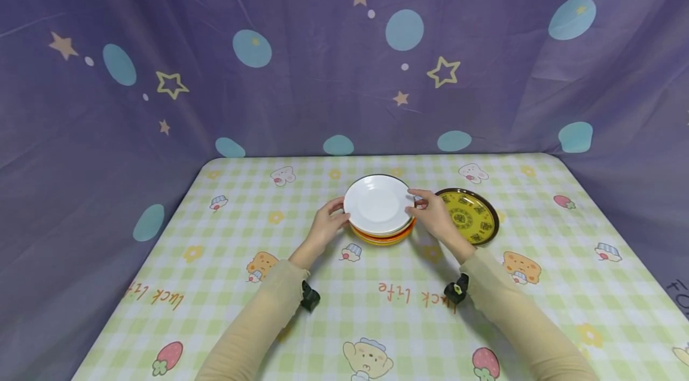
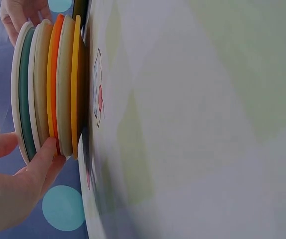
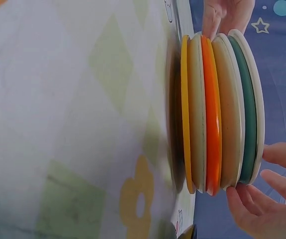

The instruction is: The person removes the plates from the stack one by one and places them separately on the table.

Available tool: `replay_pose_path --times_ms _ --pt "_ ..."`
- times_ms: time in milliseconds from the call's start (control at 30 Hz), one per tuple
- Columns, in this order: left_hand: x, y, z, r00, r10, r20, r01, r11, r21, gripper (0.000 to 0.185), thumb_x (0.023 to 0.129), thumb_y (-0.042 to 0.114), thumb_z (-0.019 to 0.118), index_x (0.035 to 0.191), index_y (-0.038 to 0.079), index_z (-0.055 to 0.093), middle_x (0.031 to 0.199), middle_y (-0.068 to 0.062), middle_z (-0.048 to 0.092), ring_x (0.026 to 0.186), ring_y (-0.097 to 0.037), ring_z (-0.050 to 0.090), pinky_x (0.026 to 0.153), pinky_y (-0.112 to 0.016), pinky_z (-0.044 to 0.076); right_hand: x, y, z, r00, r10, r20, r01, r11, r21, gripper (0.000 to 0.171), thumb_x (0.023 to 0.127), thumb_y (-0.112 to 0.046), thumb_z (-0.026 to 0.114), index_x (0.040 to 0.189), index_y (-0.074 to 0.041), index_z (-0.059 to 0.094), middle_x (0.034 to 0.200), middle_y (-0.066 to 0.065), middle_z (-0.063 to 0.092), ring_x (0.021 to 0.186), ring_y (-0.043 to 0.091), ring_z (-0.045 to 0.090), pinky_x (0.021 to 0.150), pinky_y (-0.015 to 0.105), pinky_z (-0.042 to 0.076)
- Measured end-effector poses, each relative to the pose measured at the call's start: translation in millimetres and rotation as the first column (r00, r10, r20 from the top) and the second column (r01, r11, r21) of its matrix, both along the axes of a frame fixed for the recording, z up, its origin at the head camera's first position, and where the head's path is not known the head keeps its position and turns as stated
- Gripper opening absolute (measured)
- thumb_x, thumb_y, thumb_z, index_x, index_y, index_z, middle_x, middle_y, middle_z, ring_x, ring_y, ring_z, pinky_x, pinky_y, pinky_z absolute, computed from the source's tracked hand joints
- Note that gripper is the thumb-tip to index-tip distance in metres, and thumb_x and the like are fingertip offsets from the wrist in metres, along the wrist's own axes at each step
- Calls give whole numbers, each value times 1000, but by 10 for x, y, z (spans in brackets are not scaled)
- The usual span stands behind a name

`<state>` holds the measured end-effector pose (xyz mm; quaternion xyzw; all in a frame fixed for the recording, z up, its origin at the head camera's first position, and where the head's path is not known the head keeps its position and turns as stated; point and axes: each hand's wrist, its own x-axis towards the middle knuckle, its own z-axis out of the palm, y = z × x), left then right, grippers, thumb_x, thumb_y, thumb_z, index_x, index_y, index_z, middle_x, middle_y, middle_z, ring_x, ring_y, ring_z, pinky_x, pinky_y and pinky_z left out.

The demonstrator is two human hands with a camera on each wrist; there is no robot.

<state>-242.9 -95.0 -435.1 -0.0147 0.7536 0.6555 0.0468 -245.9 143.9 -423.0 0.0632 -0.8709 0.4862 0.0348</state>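
Head camera looks down from above; both wrist cameras view the plate stack [image 1: 381, 219] closely side-on.

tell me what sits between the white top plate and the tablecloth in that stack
Under the white plate, the right wrist view shows more plates stacked: a cream one, an orange one, and a yellow one lowest on the tablecloth.

Plate stack [image 1: 383, 231] sat mid-table, level; white plate [image 1: 378, 204] topmost, orange and yellow rims beneath.
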Motion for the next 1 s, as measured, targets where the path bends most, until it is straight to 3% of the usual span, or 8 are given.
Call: replay_pose_path --times_ms 167,333,433,667,833,1000 --pt "-3 -1 1 1000 -3 1 3 1000 -4 46 83 -3 54 127 -2 43 125 -22 45 105 -32 53 83 -28 51 -4 -10 0 1000 -25 10 25 999 -20 43 78 -5 64 119 2 53 106 24 54 82 27 56 58 21 48" --pt "-3 5 9 1000 -3 0 3 1000 3 45 82 -3 54 126 -3 43 125 -22 45 105 -32 53 84 -30 50 -16 -14 13 997 -61 43 63 997 -50 43 77 -5 65 118 3 54 91 21 57 69 16 52 51 17 43" --pt "-10 7 11 1000 0 7 0 1000 7 46 82 -3 55 126 -3 43 126 -22 45 106 -33 53 85 -30 50 -19 -12 24 993 -81 82 86 995 -55 44 77 -6 65 119 0 54 90 20 57 67 13 50 51 18 43" --pt "46 8 90 1000 -11 7 11 1000 -19 47 82 -1 57 126 -4 43 126 -23 44 106 -32 53 86 -33 50 -13 -4 39 987 -100 126 112 989 -97 43 77 -5 64 119 0 55 111 20 55 70 17 51 54 18 44" --pt "3 2 0 1000 8 8 -8 998 -67 46 81 4 60 126 3 47 125 -17 47 105 -28 54 82 -28 51 -30 7 37 976 -120 182 149 977 -152 45 77 -5 64 119 1 53 101 18 57 73 17 47 56 17 42" --pt "-9 8 -14 1000 9 7 -8 997 -76 46 81 5 61 126 3 48 126 -18 47 106 -28 54 81 -27 51 -41 31 42 956 -91 280 166 952 -258 48 78 -1 62 124 3 48 90 9 52 61 6 51 62 24 53"
